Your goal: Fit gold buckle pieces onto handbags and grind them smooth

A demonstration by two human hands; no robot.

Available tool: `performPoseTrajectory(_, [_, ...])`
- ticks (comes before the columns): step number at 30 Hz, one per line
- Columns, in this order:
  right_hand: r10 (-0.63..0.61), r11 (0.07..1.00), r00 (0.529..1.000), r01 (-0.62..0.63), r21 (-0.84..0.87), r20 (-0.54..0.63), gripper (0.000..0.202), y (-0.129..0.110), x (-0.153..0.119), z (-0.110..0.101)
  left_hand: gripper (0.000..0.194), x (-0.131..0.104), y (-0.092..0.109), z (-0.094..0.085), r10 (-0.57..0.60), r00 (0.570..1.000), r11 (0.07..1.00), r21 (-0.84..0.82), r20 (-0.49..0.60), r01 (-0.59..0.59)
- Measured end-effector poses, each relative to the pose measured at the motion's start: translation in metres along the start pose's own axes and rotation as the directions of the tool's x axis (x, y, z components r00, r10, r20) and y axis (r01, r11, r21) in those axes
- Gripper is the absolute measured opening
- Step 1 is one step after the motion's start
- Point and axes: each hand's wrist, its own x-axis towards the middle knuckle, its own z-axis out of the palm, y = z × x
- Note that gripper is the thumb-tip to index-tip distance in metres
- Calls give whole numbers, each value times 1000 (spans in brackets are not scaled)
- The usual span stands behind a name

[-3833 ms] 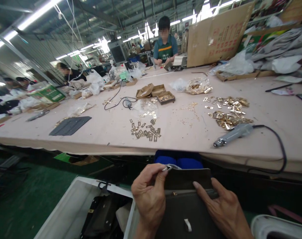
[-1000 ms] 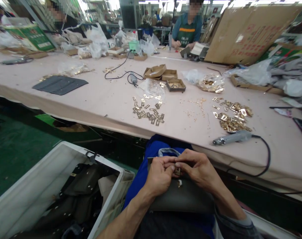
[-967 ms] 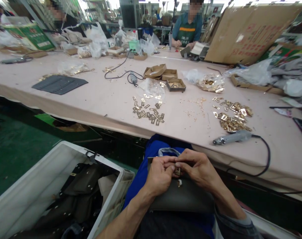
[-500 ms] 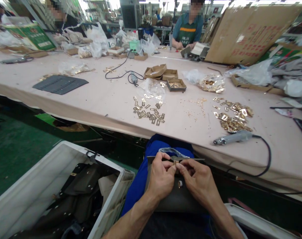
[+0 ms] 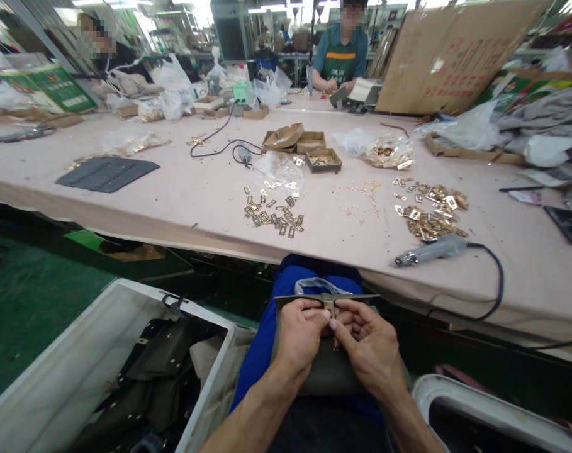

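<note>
A dark olive bag (image 5: 330,376) lies on my lap, with its stiff edge raised toward the table. My left hand (image 5: 299,333) is closed at the middle of that edge, thumb and fingers pinching a small gold metal fitting (image 5: 330,307). From the other side, my right hand (image 5: 371,340) pinches the same fitting, its thumb nearly touching the left thumb. Fingers hide much of the fitting. Just below the thumbs a second small shiny metal part (image 5: 335,344) shows in part. Behind the edge loops a clear, plastic-wrapped handle (image 5: 309,284).
On the table (image 5: 210,214) lie loose rectangular metal plates (image 5: 279,217), a pile of gold fittings (image 5: 431,214) and a corded electric screwdriver (image 5: 431,250). A white bin (image 5: 229,340) with dark bags stands left; another white container (image 5: 493,402) is at right. A co-worker (image 5: 342,56) sits opposite.
My hands have shifted slightly around the fitting, and more of it shows above the thumbs. The lower metal part, plain before, is now mostly covered. The view has turned slightly right.
</note>
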Motion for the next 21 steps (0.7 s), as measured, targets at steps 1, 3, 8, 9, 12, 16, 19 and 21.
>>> performPoseTrajectory(1, [-4, 1000, 1000, 4, 18, 10, 44, -1, 0, -1, 30, 0, 1, 0, -19, 999, 1000, -14, 28, 19])
performPoseTrajectory(3, [-4, 999, 1000, 3, 34, 31, 41, -2, 0, -2, 32, 0, 2, -1, -25, 998, 1000, 11, 64, 25])
performPoseTrajectory(8, [16, 999, 999, -17, 29, 50, 38, -2, -1, -4, 35, 8, 1, -2, -113, 993, 994, 4, 30, 113])
performPoseTrajectory(9, [23, 999, 999, -24, 31, 41, 39, -2, -1, -4, 34, 9, 1, -2, -129, 991, 992, -9, 24, 130])
performPoseTrajectory(12, [68, 997, 998, -69, 47, 11, 42, -1, -3, -4, 32, 10, 2, 0, -154, 988, 987, -37, 5, 154])
performPoseTrajectory(16, [145, 989, 986, -148, 32, 83, 40, -4, -1, -5, 30, 9, 5, 1, -163, 987, 986, -41, 8, 163])
performPoseTrajectory(19, [132, 991, 984, -131, -11, 123, 41, -2, 0, -4, 33, 7, 4, 2, -171, 985, 985, -30, -14, 170])
performPoseTrajectory(21, [125, 991, 983, -119, -55, 131, 46, 7, 2, -1, 33, 10, -2, 3, -158, 987, 987, -11, -30, 158])
